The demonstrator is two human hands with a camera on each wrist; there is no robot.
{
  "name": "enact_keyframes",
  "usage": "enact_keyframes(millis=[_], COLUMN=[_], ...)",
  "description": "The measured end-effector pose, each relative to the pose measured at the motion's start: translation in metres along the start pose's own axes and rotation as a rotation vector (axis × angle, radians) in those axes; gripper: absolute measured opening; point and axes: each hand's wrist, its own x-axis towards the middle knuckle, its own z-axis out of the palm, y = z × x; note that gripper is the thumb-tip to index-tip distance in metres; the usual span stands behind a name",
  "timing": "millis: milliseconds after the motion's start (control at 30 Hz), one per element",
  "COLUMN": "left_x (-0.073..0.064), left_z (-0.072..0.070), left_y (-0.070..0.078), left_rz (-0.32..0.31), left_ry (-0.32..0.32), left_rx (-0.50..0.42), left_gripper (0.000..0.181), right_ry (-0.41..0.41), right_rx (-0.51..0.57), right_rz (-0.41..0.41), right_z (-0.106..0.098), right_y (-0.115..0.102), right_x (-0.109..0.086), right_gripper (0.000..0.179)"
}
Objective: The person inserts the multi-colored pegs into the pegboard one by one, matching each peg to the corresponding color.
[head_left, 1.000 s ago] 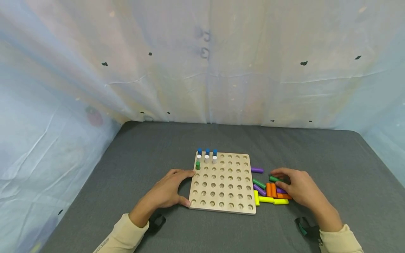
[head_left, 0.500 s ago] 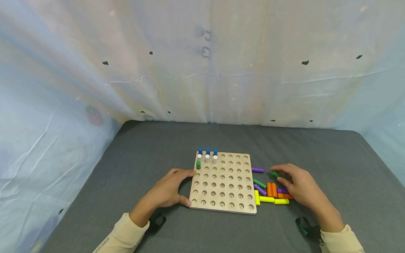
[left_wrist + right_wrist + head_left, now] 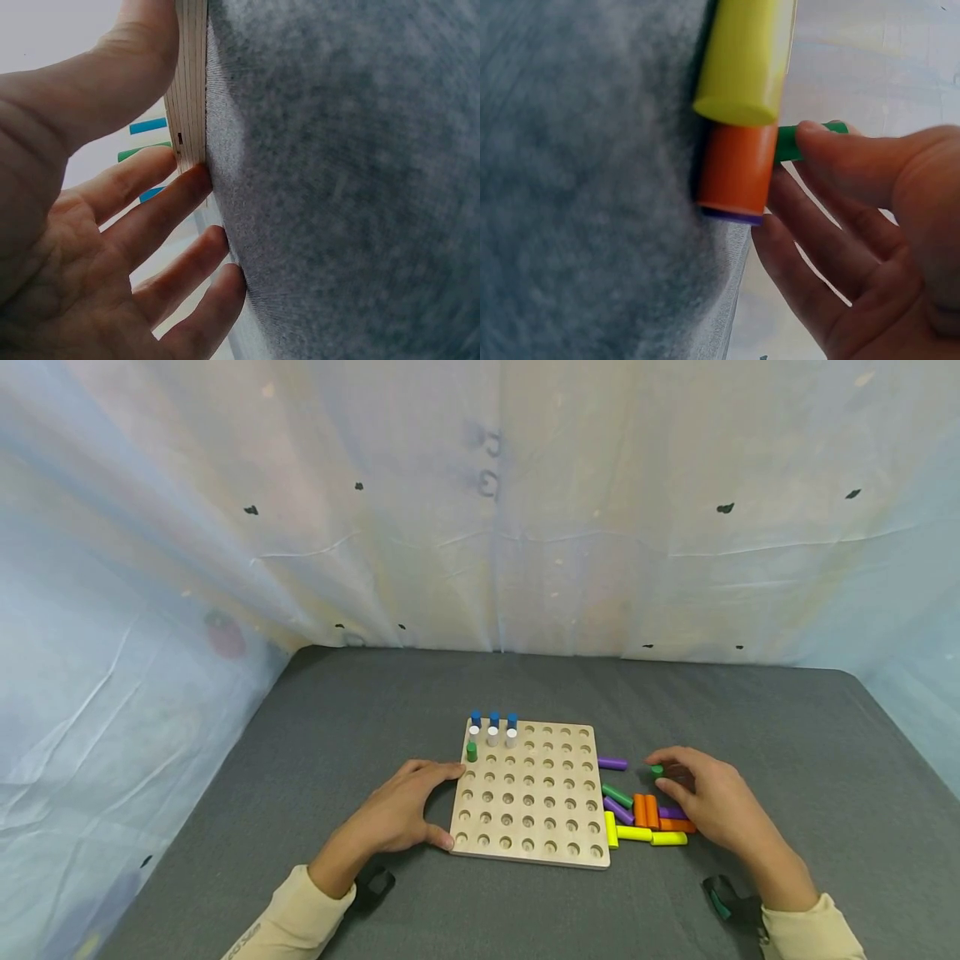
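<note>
A square wooden pegboard (image 3: 517,818) with rows of round holes lies on the dark table. Blue pegs (image 3: 494,719) stand in its far row at the left, white pegs (image 3: 492,737) in the row before it, and one green peg (image 3: 472,752) nearer still. My left hand (image 3: 405,806) rests spread along the board's left edge, thumb at the near corner; in the left wrist view its fingers (image 3: 157,225) are relaxed against the edge. Right of the loose pegs, my right hand (image 3: 708,793) pinches another green peg (image 3: 787,142) between thumb and fingers.
Loose pegs lie by the board's right side: purple (image 3: 612,763), green (image 3: 617,796), orange (image 3: 645,811) and yellow (image 3: 634,833). Several touch each other. A pale curtain (image 3: 555,527) hangs behind the table (image 3: 375,693).
The green peg in my right hand has lifted and turned, from lying lengthwise to showing mostly its end. The right hand has risen slightly; the left hand has stayed at the board.
</note>
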Motion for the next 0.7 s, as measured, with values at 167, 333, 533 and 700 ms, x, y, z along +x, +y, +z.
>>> enact_keyframes(millis=[167,333,533,700], left_x=[0.0,0.0,0.0,-0.001], left_z=[0.0,-0.001,0.0,-0.001], left_y=[0.0,0.001,0.002,0.001], left_rz=[0.001,0.002,0.003,-0.011], left_ry=[-0.002,-0.001,-0.005,-0.005], left_rx=[-0.004,-0.008,-0.022,-0.022], left_gripper=[0.098,0.097,0.097,0.097], right_ry=[0.003,0.001,0.006,0.041], right_rx=[0.005,-0.002,-0.026,0.002], right_rz=[0.002,0.004,-0.017,-0.076], right_z=[0.0,-0.001,-0.006,-0.008], right_y=[0.0,0.0,-0.01,-0.033], right_x=[0.0,0.002,0.006,0.015], right_gripper=[0.023,0.023,0.026,0.027])
